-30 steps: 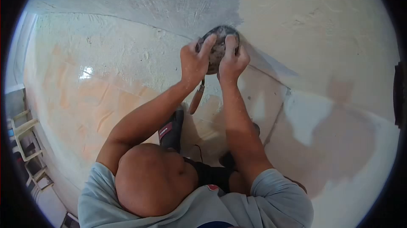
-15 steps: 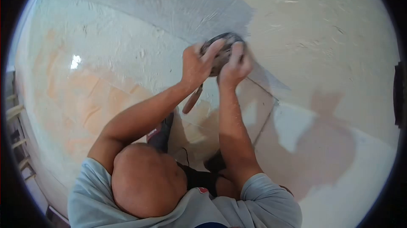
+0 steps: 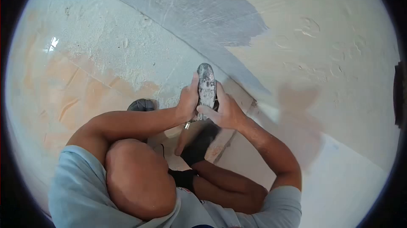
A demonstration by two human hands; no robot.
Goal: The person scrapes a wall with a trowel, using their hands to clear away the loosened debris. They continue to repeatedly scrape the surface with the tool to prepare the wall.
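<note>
Taking the trowel (image 3: 206,87) as the landmark, the picture reads from the tiled floor (image 3: 63,96) well to its left, peach-coloured and dusted with white, across to the pale wall (image 3: 339,50) on its right, with a grey band of fresh plaster (image 3: 199,12) above and behind it.

The main risk seems to be the grip. The blade is caked with grey material and turned edge-on, pinched between two hands rather than held by its handle; if the wet coating makes the metal slick, it could slide out and fall toward the person's dark shoe (image 3: 199,143) directly below. A blade edge running along bare fingers might also nick them. Any plaster shaken loose would likely land on the floor just left of the trowel.

The left hand (image 3: 188,101) comes in from the left, forearm near level, elbow bent sharply by the head; its fingers are closed around the trowel's left side, thumb up along the blade. The right hand (image 3: 224,111) reaches in from the lower right, forearm angled upward, fingers wrapped against the trowel's right side and lower end. Both hands touch it at mid-height, so the blade tip stands clear above them, near the wall's base line.
</note>
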